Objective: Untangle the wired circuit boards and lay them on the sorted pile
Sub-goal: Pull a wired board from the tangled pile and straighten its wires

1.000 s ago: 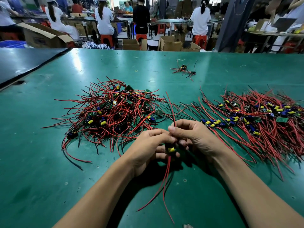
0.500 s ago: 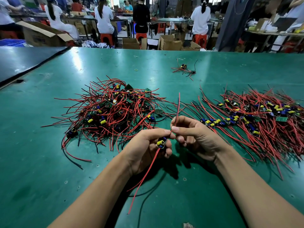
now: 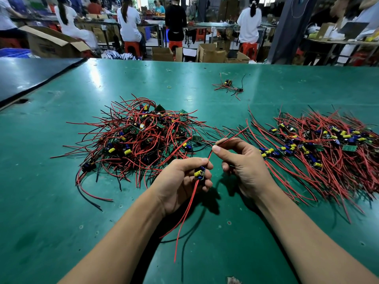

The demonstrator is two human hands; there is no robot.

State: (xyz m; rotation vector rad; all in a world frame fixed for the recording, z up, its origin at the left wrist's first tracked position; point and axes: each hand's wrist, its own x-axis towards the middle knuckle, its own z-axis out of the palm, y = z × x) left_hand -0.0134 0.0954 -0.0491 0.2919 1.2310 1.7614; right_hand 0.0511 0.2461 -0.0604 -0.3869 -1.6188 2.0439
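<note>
My left hand (image 3: 182,181) grips a small circuit board (image 3: 199,173) with a yellow capacitor, just above the green table (image 3: 51,212). Red and black wires hang from the board toward me. My right hand (image 3: 244,167) pinches one red wire (image 3: 231,137) of that board between thumb and forefinger; the wire runs up and to the right. A tangled pile of wired boards (image 3: 139,140) lies to the left behind my hands. The sorted pile (image 3: 328,148), with wires laid roughly parallel, spreads out on the right.
A few stray wired boards (image 3: 228,87) lie farther back on the table. A dark table (image 3: 30,76) adjoins at the far left. Beyond the far edge, people sit at benches among cardboard boxes (image 3: 211,53).
My right hand has drawn the red wire out to the right, so it now slants instead of standing upright. My hands have moved slightly apart. The board stays in my left hand.
</note>
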